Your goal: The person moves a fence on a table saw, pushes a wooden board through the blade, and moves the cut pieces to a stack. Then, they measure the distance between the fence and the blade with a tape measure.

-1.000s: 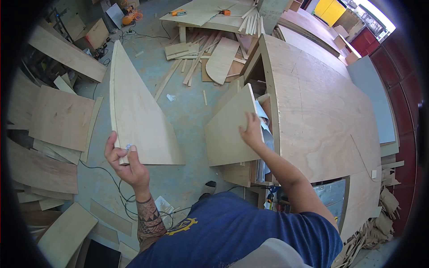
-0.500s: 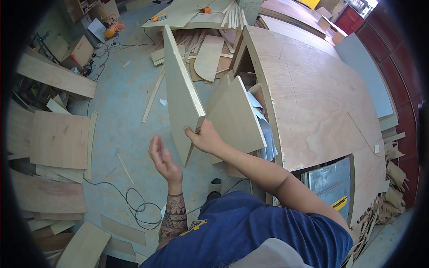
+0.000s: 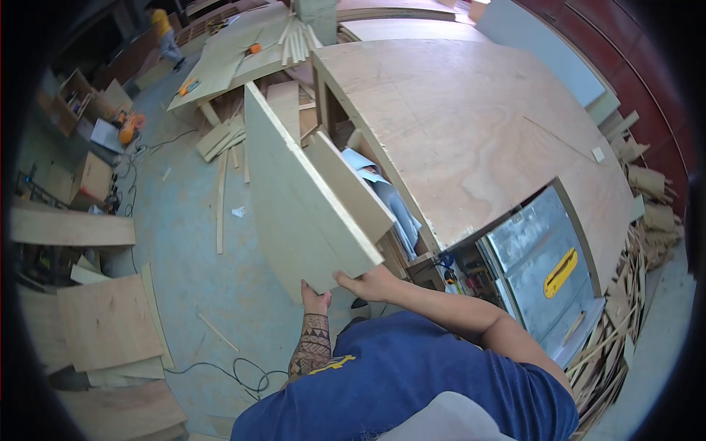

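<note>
Both hands are on the pale plywood panel (image 3: 294,198) now. Half a sec ago only your right hand (image 3: 365,284) had it, and your left hand (image 3: 316,300) was open in the air. The board has also swung from edge-on to broad face toward you.

Where it is: held upright-ish, tilted, off the grey concrete floor (image 3: 184,242), just left of the large plywood bench top (image 3: 471,117). Its long axis runs from the near bottom edge at your hands up and away to the far tip.

Grip: right-hand fingers are curled tight on the near right corner, w/ the thumb on the edge. The left hand sits at the bottom edge just left of the right, almost touching it. Its fingers go behind the board, so can't tell how closed they are. All the board's length lies beyond both hands, none on the near side.

Nearby: a smaller pale plywood offcut (image 3: 351,189) leans btwn panel and bench, close behind the panel; contact unclear. The grey metal saw table w/ yellow insert (image 3: 540,257) is to the right, well apart.
</note>
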The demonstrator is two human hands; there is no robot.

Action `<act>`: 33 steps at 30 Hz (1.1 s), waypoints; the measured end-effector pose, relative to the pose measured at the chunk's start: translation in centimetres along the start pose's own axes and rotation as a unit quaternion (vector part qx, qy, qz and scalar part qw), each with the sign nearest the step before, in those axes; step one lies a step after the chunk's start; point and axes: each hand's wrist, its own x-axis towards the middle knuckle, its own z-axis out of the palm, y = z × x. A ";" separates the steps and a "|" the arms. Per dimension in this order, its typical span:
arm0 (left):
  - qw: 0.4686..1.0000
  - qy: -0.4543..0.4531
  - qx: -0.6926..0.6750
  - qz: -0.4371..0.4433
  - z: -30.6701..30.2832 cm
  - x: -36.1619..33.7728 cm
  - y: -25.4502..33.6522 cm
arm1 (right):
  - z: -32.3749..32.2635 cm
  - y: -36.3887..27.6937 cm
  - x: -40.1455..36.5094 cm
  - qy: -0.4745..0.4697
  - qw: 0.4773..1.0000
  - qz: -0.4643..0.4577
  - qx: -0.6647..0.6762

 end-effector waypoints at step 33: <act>0.708 -0.303 0.510 -0.383 18.4 -22.7 -21.8 | 7.7 -0.6 -50.2 0.650 0.580 -0.101 0.481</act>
